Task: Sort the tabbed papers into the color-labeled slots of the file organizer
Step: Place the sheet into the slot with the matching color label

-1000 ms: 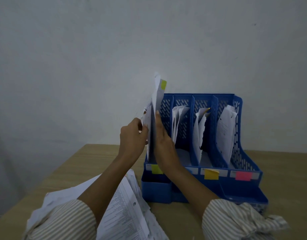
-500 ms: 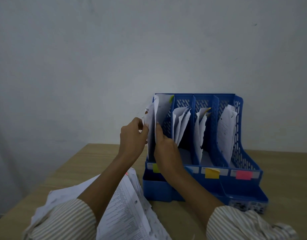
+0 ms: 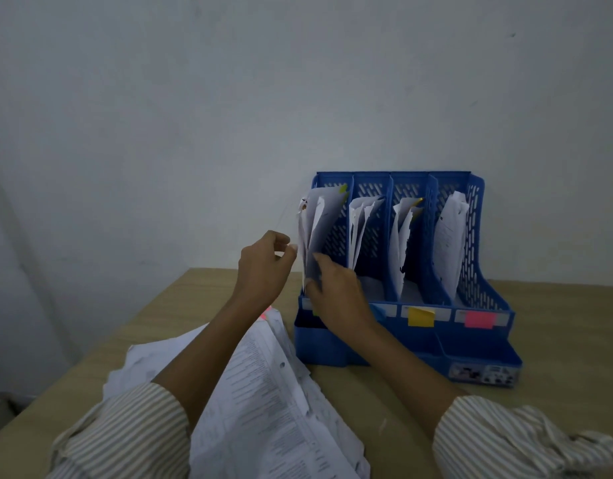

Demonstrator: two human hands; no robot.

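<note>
A blue file organizer (image 3: 332, 347) with several upright slots stands on the table. Its leftmost slot holds white sheets, among them a green-tabbed paper (image 3: 327, 216) whose tab (image 3: 343, 189) pokes up at the back. My right hand (image 3: 339, 295) pinches the lower edge of that paper inside the slot and hides the slot's front label. My left hand (image 3: 263, 267) hovers just left of the organizer, fingers loosely curled near the sheets' edge and holding nothing. A yellow label (image 3: 420, 317) and a pink label (image 3: 479, 319) mark the two right slots, which hold papers.
A loose pile of printed papers (image 3: 263, 392) lies on the wooden table (image 3: 557, 340) under my left forearm, a pink tab (image 3: 265, 314) showing at its far end. A plain wall stands right behind the organizer. The table's left edge runs diagonally near the pile.
The green-tabbed paper went from raised above the organizer down into the leftmost slot. My right hand slid lower with it, and my left hand drew back a little from the sheets.
</note>
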